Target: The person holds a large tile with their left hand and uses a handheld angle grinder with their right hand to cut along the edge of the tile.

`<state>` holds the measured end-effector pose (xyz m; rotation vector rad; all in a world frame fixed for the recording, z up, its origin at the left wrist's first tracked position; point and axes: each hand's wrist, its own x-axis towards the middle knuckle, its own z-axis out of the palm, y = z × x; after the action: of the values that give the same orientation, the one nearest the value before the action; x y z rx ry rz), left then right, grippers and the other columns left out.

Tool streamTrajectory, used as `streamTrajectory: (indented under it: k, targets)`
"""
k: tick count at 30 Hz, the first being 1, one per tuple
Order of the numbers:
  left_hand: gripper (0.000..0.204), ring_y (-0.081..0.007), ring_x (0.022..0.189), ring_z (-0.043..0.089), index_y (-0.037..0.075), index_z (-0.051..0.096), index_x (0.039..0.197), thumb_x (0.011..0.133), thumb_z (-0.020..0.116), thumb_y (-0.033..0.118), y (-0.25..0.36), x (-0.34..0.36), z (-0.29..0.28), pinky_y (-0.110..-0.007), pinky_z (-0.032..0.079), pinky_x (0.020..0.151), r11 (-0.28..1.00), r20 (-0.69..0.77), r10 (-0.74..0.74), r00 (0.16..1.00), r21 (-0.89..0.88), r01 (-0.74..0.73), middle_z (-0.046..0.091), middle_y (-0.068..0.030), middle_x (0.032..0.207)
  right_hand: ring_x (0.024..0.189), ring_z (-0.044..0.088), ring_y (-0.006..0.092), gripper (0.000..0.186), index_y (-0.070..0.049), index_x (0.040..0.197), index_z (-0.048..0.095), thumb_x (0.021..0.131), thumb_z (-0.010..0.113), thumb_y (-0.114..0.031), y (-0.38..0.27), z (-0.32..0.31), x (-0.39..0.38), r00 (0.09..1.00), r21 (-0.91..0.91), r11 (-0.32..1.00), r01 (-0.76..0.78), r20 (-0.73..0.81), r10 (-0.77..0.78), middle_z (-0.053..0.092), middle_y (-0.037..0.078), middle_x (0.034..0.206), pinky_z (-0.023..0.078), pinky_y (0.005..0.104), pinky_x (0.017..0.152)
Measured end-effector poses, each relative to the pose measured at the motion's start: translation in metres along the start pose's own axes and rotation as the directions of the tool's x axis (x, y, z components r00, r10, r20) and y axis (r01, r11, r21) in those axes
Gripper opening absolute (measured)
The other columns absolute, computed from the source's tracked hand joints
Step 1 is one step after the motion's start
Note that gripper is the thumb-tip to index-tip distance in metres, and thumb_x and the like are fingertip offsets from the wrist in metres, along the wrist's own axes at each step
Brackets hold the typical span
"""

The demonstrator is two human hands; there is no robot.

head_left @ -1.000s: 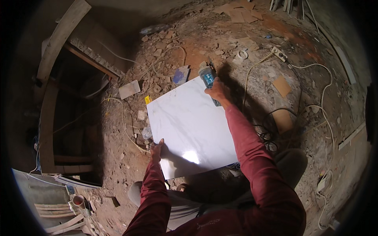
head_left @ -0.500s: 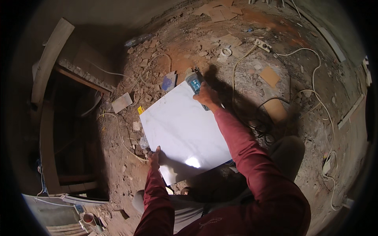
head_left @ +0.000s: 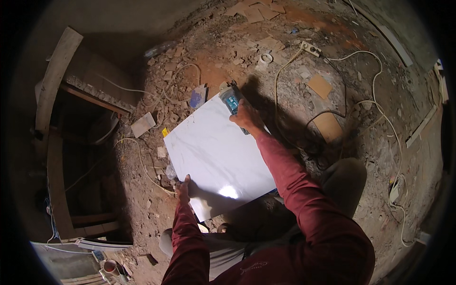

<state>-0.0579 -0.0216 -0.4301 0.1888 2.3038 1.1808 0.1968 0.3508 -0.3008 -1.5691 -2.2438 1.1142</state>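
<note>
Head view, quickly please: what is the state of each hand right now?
Left hand: rests on the near left edge of the white tile; whether it grasps it cannot be told.
Right hand: closed around a blue power tool at the tile's far edge.

A large tile (head_left: 216, 154) lies flat on the rubble-strewn floor (head_left: 370, 142) in front of the person. Their left hand (head_left: 183, 190) rests on its near left edge; the right hand (head_left: 247, 116) grips a power tool (head_left: 231, 99) at its far corner. A power strip (head_left: 311, 48) lies beyond, cables (head_left: 361, 102) trailing right. A doorway pit (head_left: 80, 156) opens left.
</note>
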Motion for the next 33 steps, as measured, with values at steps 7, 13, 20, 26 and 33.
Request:
streamTrajectory:
  k: [7,13,20,26,33]
  targets:
    - [0.072,-0.0311,0.116,0.055,-0.004,0.059,0.125,0.079,0.078,0.048,-0.013,0.015,-0.004,-0.040,0.042,0.101,0.993,-0.036,0.035,0.999,0.117,-0.031,0.062,-0.0168,0.126,0.115,0.060,0.0374,0.070,0.001,0.133,0.042,0.076,0.070,-0.032,0.001,0.000,-0.011,0.999,-0.016,1.000,0.009,-0.031,-0.009,0.063,0.022,0.123,0.048,0.0471,0.097]
    - [0.072,-0.0311,0.113,0.057,-0.006,0.060,0.124,0.081,0.075,0.049,-0.011,0.013,-0.005,-0.040,0.044,0.097,0.992,-0.026,-0.006,1.000,0.126,0.009,0.062,-0.0181,0.123,0.114,0.061,0.0380,0.071,0.001,0.133,0.042,0.076,0.069,-0.032,0.009,0.005,-0.015,0.999,-0.029,0.999,0.024,-0.046,-0.025,0.063,0.023,0.121,0.049,0.0471,0.096]
    - [0.062,-0.0269,0.108,0.059,-0.004,0.062,0.123,0.082,0.078,0.040,0.001,0.001,0.000,-0.038,0.045,0.095,0.999,-0.027,-0.003,1.000,0.042,0.004,0.065,-0.0131,0.121,0.112,0.062,0.0388,0.066,0.000,0.123,0.047,0.072,0.072,-0.034,0.018,0.011,-0.018,0.998,0.007,1.000,0.028,-0.064,-0.028,0.064,0.024,0.117,0.048,0.0487,0.094]
    - [0.059,-0.0264,0.107,0.058,-0.005,0.063,0.119,0.082,0.080,0.038,0.005,-0.001,0.001,-0.039,0.045,0.095,0.998,-0.034,-0.057,0.998,-0.003,0.056,0.064,-0.0150,0.119,0.113,0.061,0.0392,0.064,-0.003,0.123,0.047,0.072,0.070,-0.032,0.020,0.012,-0.025,0.996,-0.013,1.000,-0.009,-0.084,0.008,0.062,0.023,0.121,0.048,0.0495,0.094]
    - [0.054,-0.0224,0.099,0.059,-0.003,0.064,0.118,0.082,0.080,0.035,0.013,-0.008,0.003,-0.036,0.047,0.088,0.999,-0.044,-0.046,0.998,-0.019,0.045,0.067,-0.0106,0.112,0.113,0.061,0.0378,0.065,0.000,0.128,0.045,0.076,0.066,-0.032,0.027,0.006,-0.039,0.998,-0.030,0.999,0.038,-0.047,-0.040,0.063,0.024,0.120,0.049,0.0490,0.093]
